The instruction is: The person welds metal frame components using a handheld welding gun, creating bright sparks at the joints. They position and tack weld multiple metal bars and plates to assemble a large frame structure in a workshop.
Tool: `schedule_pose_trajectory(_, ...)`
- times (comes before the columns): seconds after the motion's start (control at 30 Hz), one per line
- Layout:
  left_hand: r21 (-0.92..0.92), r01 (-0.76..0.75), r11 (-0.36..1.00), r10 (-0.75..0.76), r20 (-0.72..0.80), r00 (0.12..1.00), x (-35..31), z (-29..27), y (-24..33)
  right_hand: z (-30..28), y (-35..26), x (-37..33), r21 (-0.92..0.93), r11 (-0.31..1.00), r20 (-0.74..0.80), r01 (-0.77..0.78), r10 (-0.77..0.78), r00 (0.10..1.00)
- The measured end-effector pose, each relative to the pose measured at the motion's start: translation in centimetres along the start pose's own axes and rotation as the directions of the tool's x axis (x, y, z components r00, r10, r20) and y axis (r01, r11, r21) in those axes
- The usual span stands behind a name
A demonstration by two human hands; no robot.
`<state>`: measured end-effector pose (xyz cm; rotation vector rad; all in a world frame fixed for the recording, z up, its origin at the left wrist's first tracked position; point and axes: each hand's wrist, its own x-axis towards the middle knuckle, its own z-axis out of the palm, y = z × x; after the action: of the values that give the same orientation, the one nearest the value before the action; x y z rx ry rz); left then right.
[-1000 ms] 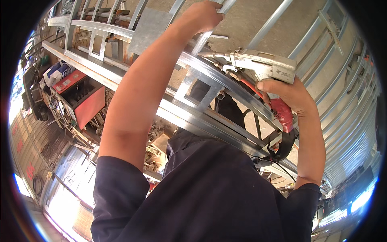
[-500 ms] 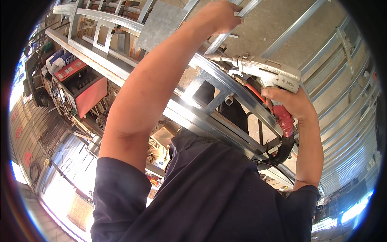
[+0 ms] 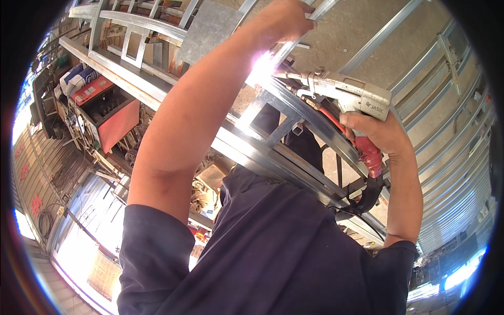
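My right hand (image 3: 379, 132) is closed round the handle of a welding gun (image 3: 346, 92), a pale metal tool with a red-wrapped grip. Its nozzle points left at the end of a galvanized steel rail (image 3: 296, 100). A white-violet welding arc (image 3: 262, 65) glares at the tip, and the joint itself is lost in the light. Beyond the arc, my left hand (image 3: 287, 22) is closed on a slanting steel bar (image 3: 321, 11) that meets the rail there. My left forearm passes just beside the glare.
A flat grey metal plate (image 3: 212, 32) lies on the framework to the left. A red open-topped machine case (image 3: 119, 126) stands further left. Several curved metal bars run along the right side. A dark cable (image 3: 370, 194) hangs from the gun near my body.
A bright welding arc has lit at the gun's nozzle, where there was none before. Both hands stay in nearly the same place.
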<state>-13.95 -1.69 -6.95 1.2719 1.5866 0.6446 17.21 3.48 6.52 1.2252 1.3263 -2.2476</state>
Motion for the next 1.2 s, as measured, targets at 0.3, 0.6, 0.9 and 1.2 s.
schedule_pose_trajectory(0.3,0.071,0.217,0.973,-0.207,-0.132,0.969,-0.6,0.4,5.4,-0.6,-0.1,-0.3,-0.005,0.999,0.015,-0.034,0.034,0.999)
schedule_pose_trajectory(0.6,0.156,0.163,0.974,-0.134,-0.178,0.975,0.0,0.8,3.6,-1.1,0.5,-0.5,-0.014,0.999,-0.003,-0.047,0.047,0.999)
schedule_pose_trajectory(0.9,0.212,0.134,0.968,-0.102,-0.157,0.982,0.9,1.2,2.6,-1.2,0.7,-0.9,-0.051,0.997,-0.037,-0.054,0.053,0.998)
schedule_pose_trajectory(1.2,0.287,0.197,0.937,-0.103,-0.313,0.944,0.5,-0.4,4.3,-1.3,-0.1,-3.8,0.069,0.995,-0.117,-0.072,0.080,0.990)
